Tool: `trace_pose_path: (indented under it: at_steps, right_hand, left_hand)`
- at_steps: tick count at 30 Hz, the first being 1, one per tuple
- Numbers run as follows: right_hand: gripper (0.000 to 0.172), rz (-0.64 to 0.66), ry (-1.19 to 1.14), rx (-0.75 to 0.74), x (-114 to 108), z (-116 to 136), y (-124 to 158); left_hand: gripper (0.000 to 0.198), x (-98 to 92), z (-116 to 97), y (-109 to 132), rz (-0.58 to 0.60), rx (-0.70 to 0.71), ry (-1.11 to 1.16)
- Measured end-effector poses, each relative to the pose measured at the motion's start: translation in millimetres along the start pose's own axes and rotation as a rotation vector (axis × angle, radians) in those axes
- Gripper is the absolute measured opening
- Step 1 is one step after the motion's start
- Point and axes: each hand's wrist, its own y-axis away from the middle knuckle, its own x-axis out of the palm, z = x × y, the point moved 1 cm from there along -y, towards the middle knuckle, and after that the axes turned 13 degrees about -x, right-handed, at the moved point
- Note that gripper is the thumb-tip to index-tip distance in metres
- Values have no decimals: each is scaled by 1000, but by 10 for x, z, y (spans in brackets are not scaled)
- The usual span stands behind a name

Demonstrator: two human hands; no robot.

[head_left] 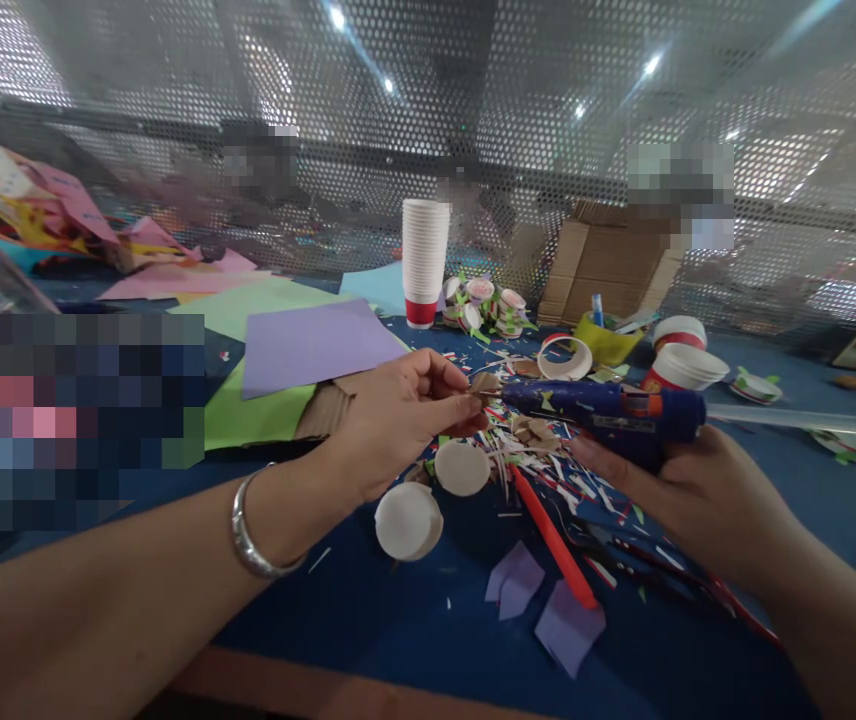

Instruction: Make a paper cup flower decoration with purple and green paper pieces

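Observation:
My right hand [705, 490] is wrapped round a dark blue glue gun [593, 410], with a clear glue stick [803, 418] jutting from its back. Its nozzle meets a small brown cardboard piece [483, 384], pinched between the fingers of my left hand [413, 410]. Below my left hand lie two white paper cup bottoms [462, 468]. A red-orange pen-like stick [554, 540] slants toward two folded purple paper pieces [570, 625]. Dark scissors [638, 560] lie partly under my right hand.
Paper scraps [540, 450] litter the blue table. Behind stand a tall stack of paper cups [423, 260], small cup-and-leaf crafts [484, 300], a cardboard piece [608, 265] and a yellow holder [604, 342]. Coloured sheets [323, 345] spread at left; more cups [687, 368] stand at right.

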Motion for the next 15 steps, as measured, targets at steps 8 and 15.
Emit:
trace_pose_path:
  at_steps: [8,15]
  right_hand:
    - [43,17,78,-90,-4,24,-10]
    - [41,-3,98,-138,-14,32,-21]
  left_hand:
    - [24,6,12,3,8,-16,7]
    - [25,-2,10,-8,5,-27,21]
